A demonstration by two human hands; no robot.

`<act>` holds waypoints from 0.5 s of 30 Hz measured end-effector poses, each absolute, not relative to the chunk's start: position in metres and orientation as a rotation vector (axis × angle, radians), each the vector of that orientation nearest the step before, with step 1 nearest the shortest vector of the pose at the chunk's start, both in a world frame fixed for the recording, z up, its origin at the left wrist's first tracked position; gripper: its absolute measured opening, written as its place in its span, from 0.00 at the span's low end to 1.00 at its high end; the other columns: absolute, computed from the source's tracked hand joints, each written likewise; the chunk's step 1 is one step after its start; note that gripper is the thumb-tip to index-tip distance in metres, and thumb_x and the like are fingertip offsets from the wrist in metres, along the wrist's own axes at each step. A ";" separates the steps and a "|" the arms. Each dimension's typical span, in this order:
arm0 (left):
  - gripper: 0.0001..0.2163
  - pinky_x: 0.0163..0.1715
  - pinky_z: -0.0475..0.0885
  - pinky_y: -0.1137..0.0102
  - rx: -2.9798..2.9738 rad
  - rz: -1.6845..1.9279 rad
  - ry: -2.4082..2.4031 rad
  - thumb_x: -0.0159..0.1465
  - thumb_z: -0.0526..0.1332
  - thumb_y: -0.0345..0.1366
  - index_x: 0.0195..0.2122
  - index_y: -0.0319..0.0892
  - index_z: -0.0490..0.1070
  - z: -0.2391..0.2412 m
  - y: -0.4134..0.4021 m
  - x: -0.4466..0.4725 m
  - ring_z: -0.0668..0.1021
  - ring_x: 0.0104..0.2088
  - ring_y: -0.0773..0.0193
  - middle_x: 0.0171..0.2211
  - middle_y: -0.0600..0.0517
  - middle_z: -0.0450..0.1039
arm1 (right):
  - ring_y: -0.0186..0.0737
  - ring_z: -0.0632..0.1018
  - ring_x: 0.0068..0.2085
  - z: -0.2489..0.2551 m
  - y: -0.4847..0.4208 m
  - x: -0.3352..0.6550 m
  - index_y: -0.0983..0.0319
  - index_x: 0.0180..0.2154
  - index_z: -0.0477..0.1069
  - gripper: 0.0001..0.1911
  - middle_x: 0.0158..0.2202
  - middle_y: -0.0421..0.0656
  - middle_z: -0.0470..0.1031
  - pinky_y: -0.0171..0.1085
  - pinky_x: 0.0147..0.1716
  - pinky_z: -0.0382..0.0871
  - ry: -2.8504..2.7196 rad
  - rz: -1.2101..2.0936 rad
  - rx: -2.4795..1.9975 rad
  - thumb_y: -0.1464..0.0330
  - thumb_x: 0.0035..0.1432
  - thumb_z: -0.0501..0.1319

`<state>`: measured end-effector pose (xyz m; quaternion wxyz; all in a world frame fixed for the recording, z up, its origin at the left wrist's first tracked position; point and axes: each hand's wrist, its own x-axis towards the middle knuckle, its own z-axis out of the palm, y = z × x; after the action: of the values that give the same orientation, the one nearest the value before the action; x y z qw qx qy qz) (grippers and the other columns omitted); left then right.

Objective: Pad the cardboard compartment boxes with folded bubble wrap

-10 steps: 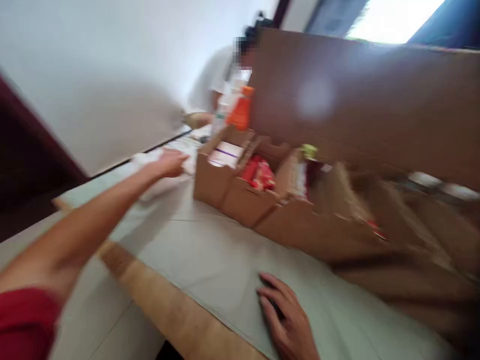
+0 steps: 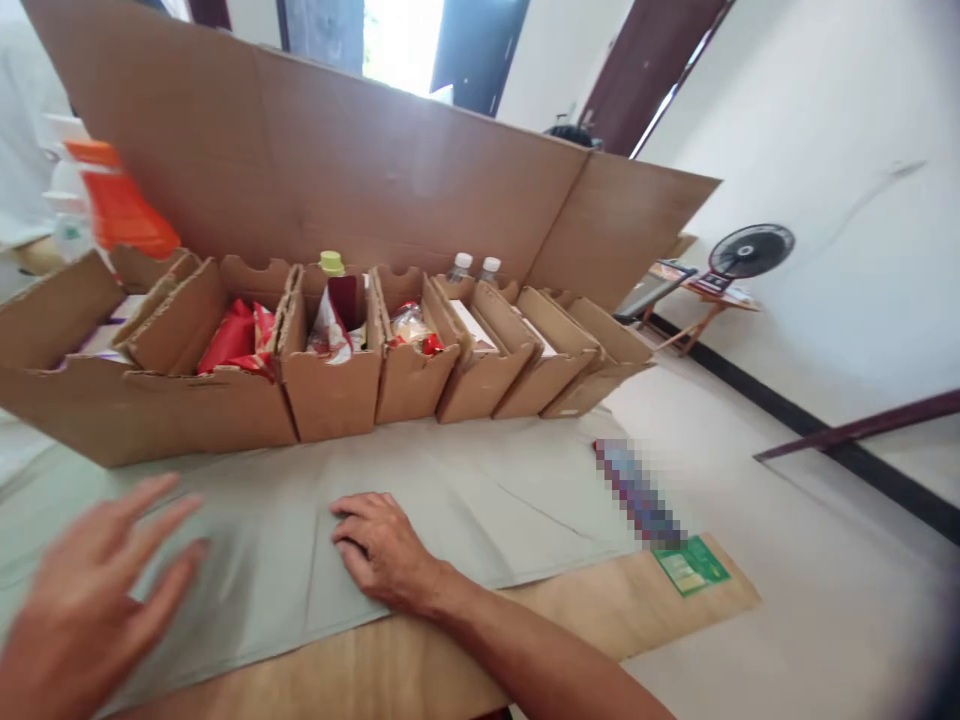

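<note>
My left hand (image 2: 105, 590) is in the air over the near left of the cloth-covered table, empty, its fingers spread and slightly blurred. My right hand (image 2: 382, 550) rests on the pale green cloth (image 2: 480, 500), fingers loosely bent, thumb apart, with nothing visible in it. Beyond both hands stands a row of open cardboard bins (image 2: 334, 395). Red packets (image 2: 238, 338) fill one bin. Another holds a red and white packet (image 2: 334, 325), and the one beside it a clear-wrapped packet (image 2: 411, 328). White boxes (image 2: 472, 325) stand in bins farther right.
Behind the bins rises a tall cardboard panel (image 2: 405, 160). Bottles with white caps (image 2: 463, 262) and an orange bottle (image 2: 124, 200) stand near it. At the table's right end lie a pixelated item (image 2: 637, 495) and a green card (image 2: 691, 566). A fan (image 2: 750, 248) stands at right.
The view has swung to the right. My left hand has come back from beyond the left end of the bins to the near side. My right hand still lies on the cloth.
</note>
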<state>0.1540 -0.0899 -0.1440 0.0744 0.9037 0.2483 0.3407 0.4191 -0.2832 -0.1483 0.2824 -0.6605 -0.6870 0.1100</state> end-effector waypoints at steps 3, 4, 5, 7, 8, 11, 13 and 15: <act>0.15 0.58 0.73 0.45 2.754 1.014 0.581 0.71 0.57 0.45 0.56 0.50 0.72 -0.151 -0.156 0.216 0.78 0.57 0.43 0.61 0.44 0.73 | 0.44 0.77 0.56 -0.145 -0.287 0.415 0.62 0.42 0.79 0.07 0.57 0.47 0.78 0.43 0.57 0.67 -1.925 0.300 -1.758 0.72 0.62 0.63; 0.16 0.56 0.75 0.48 2.758 0.966 0.551 0.72 0.55 0.45 0.56 0.48 0.73 -0.148 -0.171 0.235 0.79 0.57 0.44 0.61 0.43 0.74 | 0.44 0.77 0.56 -0.141 -0.290 0.416 0.63 0.43 0.78 0.08 0.56 0.48 0.78 0.43 0.57 0.68 -1.953 0.304 -1.749 0.72 0.61 0.63; 0.17 0.55 0.76 0.50 2.766 0.923 0.521 0.73 0.53 0.46 0.57 0.47 0.73 -0.145 -0.182 0.253 0.79 0.57 0.45 0.60 0.42 0.75 | 0.45 0.77 0.55 -0.137 -0.295 0.418 0.63 0.43 0.78 0.09 0.55 0.49 0.79 0.42 0.56 0.69 -1.974 0.308 -1.742 0.71 0.61 0.63; 0.19 0.54 0.78 0.52 2.792 0.823 0.476 0.75 0.51 0.46 0.58 0.45 0.74 -0.138 -0.195 0.278 0.79 0.58 0.47 0.61 0.42 0.75 | 0.46 0.78 0.53 -0.124 -0.314 0.427 0.65 0.43 0.78 0.09 0.51 0.50 0.80 0.42 0.54 0.69 -2.006 0.306 -1.738 0.71 0.59 0.64; 0.19 0.54 0.78 0.52 2.810 0.776 0.449 0.75 0.50 0.46 0.58 0.45 0.73 -0.135 -0.200 0.288 0.78 0.59 0.48 0.61 0.42 0.74 | 0.46 0.78 0.53 -0.117 -0.328 0.435 0.64 0.43 0.78 0.09 0.50 0.50 0.81 0.43 0.55 0.69 -2.009 0.296 -1.740 0.70 0.60 0.64; 0.20 0.57 0.77 0.51 2.857 0.640 0.313 0.75 0.50 0.45 0.62 0.46 0.71 -0.131 -0.218 0.311 0.75 0.63 0.48 0.65 0.42 0.71 | 0.44 0.77 0.56 -0.100 -0.382 0.469 0.61 0.45 0.77 0.09 0.54 0.47 0.80 0.45 0.58 0.67 -1.859 0.191 -1.783 0.67 0.65 0.63; 0.21 0.59 0.75 0.49 2.874 0.557 0.203 0.75 0.52 0.45 0.65 0.48 0.69 -0.131 -0.237 0.328 0.72 0.65 0.46 0.68 0.42 0.67 | 0.44 0.77 0.57 -0.094 -0.423 0.499 0.59 0.45 0.77 0.08 0.54 0.46 0.80 0.47 0.59 0.67 -1.639 0.076 -1.866 0.68 0.66 0.61; 0.22 0.60 0.73 0.47 2.893 0.497 0.103 0.74 0.54 0.46 0.67 0.49 0.66 -0.134 -0.258 0.347 0.70 0.67 0.45 0.69 0.42 0.65 | 0.45 0.79 0.55 -0.091 -0.458 0.533 0.58 0.44 0.78 0.08 0.52 0.47 0.81 0.48 0.57 0.70 -1.457 -0.029 -1.967 0.70 0.66 0.60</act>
<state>0.3468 -0.2584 -0.1339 0.1022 0.9798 0.0350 0.1684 0.5329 -0.4585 -0.0908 0.3399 -0.7558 -0.5596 -0.0111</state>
